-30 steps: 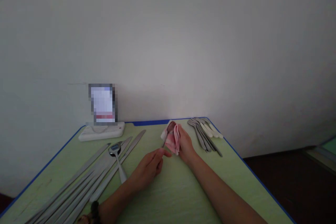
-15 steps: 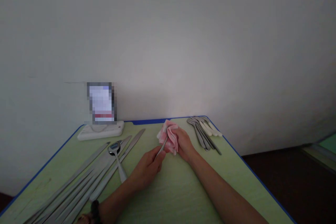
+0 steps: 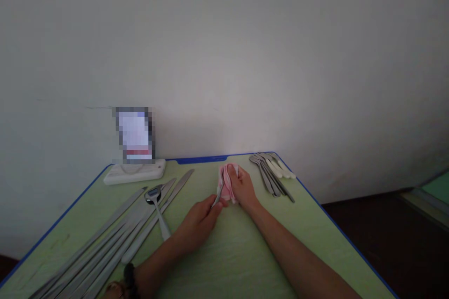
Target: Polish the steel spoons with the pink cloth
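Over the middle of the green table, my left hand (image 3: 201, 217) is closed on the handle of a metal utensil (image 3: 218, 194). The utensil's far end goes into a pink and white cloth (image 3: 226, 187), so its head is hidden. My right hand (image 3: 243, 186) grips the cloth around that end, thumb on top. To the left lie several metal knives (image 3: 115, 229), with a spoon (image 3: 157, 210) resting across some of them. At the back right is a group of spoons (image 3: 264, 175) beside forks with white handles (image 3: 277, 168).
A device with a blurred screen (image 3: 135, 135) stands at the back left, by a white power bank-like block (image 3: 135, 172). The blue-edged table (image 3: 245, 252) meets a grey wall (image 3: 224, 56) at the back.
My right hand has closed the cloth more tightly around the utensil, its thumb now on top. The cloth looks more folded and compact. My left hand has barely moved.
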The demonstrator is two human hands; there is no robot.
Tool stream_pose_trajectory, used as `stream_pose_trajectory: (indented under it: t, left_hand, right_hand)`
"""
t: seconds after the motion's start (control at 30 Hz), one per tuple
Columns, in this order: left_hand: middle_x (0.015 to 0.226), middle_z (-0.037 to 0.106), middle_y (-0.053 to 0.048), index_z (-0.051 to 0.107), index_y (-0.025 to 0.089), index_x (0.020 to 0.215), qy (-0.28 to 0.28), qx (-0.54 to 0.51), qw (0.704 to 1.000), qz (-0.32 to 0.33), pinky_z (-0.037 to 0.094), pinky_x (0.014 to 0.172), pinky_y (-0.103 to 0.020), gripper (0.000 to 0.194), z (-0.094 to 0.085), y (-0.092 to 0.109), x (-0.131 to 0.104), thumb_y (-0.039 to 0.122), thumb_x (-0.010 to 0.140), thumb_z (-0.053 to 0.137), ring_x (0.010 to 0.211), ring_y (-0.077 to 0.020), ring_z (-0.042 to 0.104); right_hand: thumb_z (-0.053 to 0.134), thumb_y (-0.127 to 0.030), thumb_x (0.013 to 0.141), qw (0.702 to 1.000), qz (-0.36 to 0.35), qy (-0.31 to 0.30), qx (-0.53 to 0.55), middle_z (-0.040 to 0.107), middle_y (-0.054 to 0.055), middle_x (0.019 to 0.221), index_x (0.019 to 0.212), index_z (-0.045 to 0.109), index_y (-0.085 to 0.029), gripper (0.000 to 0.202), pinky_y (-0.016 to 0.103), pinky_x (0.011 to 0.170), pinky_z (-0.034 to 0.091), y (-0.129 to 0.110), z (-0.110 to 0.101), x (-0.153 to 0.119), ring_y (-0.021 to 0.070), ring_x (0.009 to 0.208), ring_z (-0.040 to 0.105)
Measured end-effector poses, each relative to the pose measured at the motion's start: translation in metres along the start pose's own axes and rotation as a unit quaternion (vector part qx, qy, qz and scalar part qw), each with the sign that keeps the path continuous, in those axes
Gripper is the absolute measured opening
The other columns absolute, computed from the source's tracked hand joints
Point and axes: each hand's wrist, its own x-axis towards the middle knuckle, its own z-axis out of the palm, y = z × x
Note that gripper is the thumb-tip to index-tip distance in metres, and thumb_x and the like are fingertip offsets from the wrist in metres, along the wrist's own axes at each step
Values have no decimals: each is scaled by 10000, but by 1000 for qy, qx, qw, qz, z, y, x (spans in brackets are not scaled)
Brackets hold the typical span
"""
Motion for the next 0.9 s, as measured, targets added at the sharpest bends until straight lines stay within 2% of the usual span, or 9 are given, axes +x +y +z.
stream_pose_trajectory:
  t: [0.17,0.3,0.5,0.67,0.8,0.9]
  left_hand:
    - [619,466,35,592,156,942,-1,1,1000,-5,312,558,-220,376,0,-3,1,413,872,326,574,-125,416]
    - [628,472,34,594,147,900,-19,2,1000,4,308,554,-216,377,0,-4,1,426,865,342,581,-120,413]
    - [633,485,31,564,154,812,-44,-16,999,-2,320,547,-212,366,1,-1,0,465,848,375,578,-118,429]
    - [684,524,13,561,159,800,-36,-4,999,10,348,605,-225,350,0,-2,-2,444,853,365,654,-140,479]
    - [576,461,39,531,170,774,-17,-3,1000,-16,339,558,-226,362,1,-2,-2,449,866,321,565,-128,459]
    - [493,434,56,495,182,747,-10,-7,1000,-21,348,543,-229,369,4,-2,0,447,882,277,489,-121,444]
  right_hand:
    - [471,-379,805,1000,13,-2,19,559,-16,651,767,592,-161,253,234,586,380,3,2,0,121,604,472]
    - [476,-295,787,999,15,-25,35,575,-15,698,867,601,-159,202,227,589,380,4,2,1,114,610,471]
    - [448,-406,828,999,-15,-24,-28,561,-5,647,761,581,-158,289,231,579,359,3,2,0,118,601,465]
    - [418,-412,844,996,-27,-3,-82,505,-28,563,640,531,-172,334,225,533,313,3,4,-1,102,541,433]
    - [414,-445,839,999,-10,26,-47,483,-34,544,620,517,-176,362,224,510,311,3,5,-1,101,525,409]
    - [438,-490,815,998,27,38,31,494,-32,530,639,526,-178,369,223,494,336,-1,8,-3,107,516,427]
